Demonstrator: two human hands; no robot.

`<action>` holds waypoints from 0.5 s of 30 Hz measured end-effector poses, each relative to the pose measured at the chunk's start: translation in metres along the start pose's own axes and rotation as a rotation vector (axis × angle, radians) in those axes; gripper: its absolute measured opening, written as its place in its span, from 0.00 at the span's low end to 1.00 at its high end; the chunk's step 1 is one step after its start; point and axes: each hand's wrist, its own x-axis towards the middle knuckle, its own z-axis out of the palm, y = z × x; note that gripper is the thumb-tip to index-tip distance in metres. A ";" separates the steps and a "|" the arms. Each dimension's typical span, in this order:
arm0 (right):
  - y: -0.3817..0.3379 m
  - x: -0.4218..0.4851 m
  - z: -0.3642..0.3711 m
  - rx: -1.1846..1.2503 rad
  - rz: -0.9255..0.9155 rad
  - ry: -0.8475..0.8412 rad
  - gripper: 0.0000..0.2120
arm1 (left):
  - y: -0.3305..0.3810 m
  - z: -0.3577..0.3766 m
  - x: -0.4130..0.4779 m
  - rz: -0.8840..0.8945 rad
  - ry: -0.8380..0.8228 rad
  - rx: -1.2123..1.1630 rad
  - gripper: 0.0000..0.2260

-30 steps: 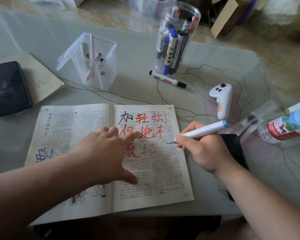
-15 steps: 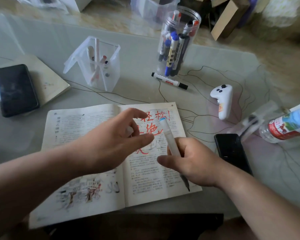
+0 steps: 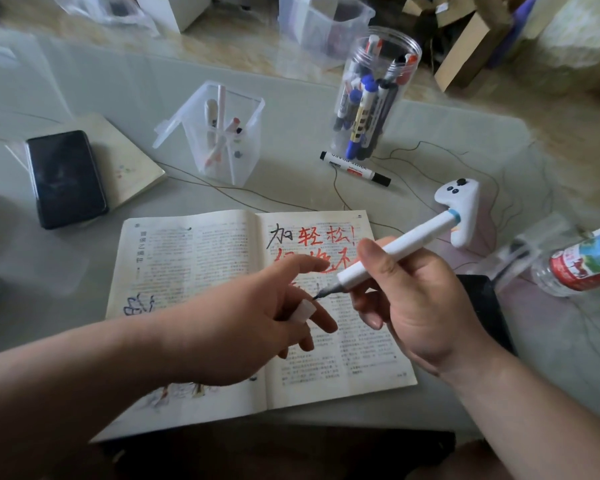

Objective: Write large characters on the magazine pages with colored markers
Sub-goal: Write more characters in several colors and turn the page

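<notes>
2 open pages of magazine (image 3: 194,258) flat on tabletop (image 3: 291,188), close to near edge. Big characters (image 3: 312,237) across top of right page: 1 black, others red, lower rows partly hidden behind both grips. Blue scribble (image 3: 137,304) low on left page.

Above right page, white marker (image 3: 406,247), uncapped, slanted with dark tip (image 3: 321,294) down and left and blue-banded rear up and right. Right grip (image 3: 420,306) curled firmly round barrel, thumb on top. Tip just beside left grip; whether touching paper, cannot tell.

Left grip (image 3: 250,327) over middle of magazine, loosely spread, with small white cap (image 3: 301,312) pinched between 2 digits.

Behind magazine, clear square box (image 3: 222,140) with a few pens inside, lid hanging open at its left. Right of that, tall round jar (image 3: 371,95) packed with markers. 1 loose pen (image 3: 355,169) lying just in front of jar.

Far left, dark phone (image 3: 66,178) lying on notebook (image 3: 132,168).

Right of magazine, white controller (image 3: 461,209), partly behind marker's rear end. Another dark slab (image 3: 482,306) flat beneath right wrist. At right edge, bottle (image 3: 582,265) with red label, on its side.

Beyond tabletop, carton (image 3: 471,46) on floor.
</notes>
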 end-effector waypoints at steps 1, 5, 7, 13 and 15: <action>0.000 -0.001 0.001 -0.035 -0.009 -0.013 0.16 | 0.001 0.000 0.000 0.009 -0.011 0.011 0.23; 0.002 -0.005 0.003 -0.140 0.017 -0.076 0.15 | 0.004 -0.002 -0.001 0.042 -0.016 0.011 0.24; 0.005 -0.006 0.003 -0.139 0.069 -0.104 0.15 | 0.007 -0.003 -0.001 0.052 0.023 -0.019 0.22; 0.002 -0.002 -0.001 0.111 0.102 -0.094 0.17 | 0.017 -0.008 0.000 -0.142 0.220 -0.145 0.05; 0.000 -0.003 -0.001 0.098 0.103 -0.086 0.17 | 0.018 -0.007 -0.002 -0.110 0.211 -0.071 0.10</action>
